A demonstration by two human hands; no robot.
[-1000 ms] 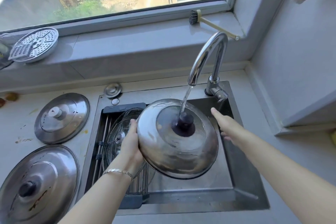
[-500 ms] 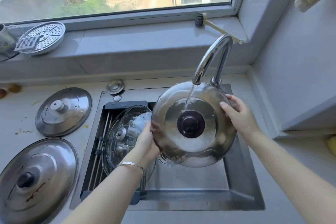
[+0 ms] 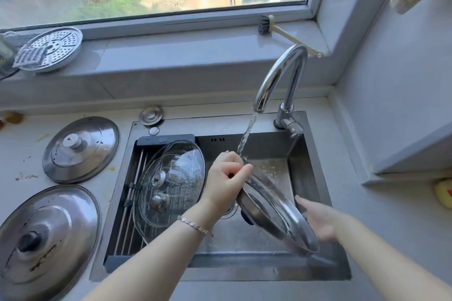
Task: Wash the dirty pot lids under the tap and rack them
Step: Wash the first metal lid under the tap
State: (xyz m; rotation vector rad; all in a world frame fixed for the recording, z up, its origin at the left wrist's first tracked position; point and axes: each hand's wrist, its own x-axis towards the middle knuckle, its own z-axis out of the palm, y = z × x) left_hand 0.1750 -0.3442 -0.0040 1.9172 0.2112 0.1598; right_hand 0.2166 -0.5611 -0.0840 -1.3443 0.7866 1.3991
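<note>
Nearest the camera, the right hand [image 3: 318, 220] lies just behind the lower edge of the steel lid [image 3: 288, 217]. Its fingers [image 3: 302, 201] are straight and loosely apart; whether they touch the metal cannot be told. The left hand [image 3: 226, 178] is higher and farther in, its fingers curled round the lid's upper rim.

The lid hangs over the sink [image 3: 220, 273], turned nearly edge-on. Its long axis runs from the left hand down and right to the right hand, and its dark knob points down and left. The stream of water [image 3: 247, 134] from the tap [image 3: 281, 73] lands at the upper rim, just beside the left hand.

The coming move probably turns on that tilt. The rack [image 3: 166, 139] lies to the left, so the left hand, being nearer, would likely lead the lid there.

The rack fills the left part of the sink and holds two glass lids [image 3: 171, 190], leaning and overlapping. On the table [image 3: 24, 144] left of the sink lie a large stained steel lid [image 3: 46, 234] and, beyond it, a smaller one [image 3: 80, 149], both unwashed by the look of them.
</note>
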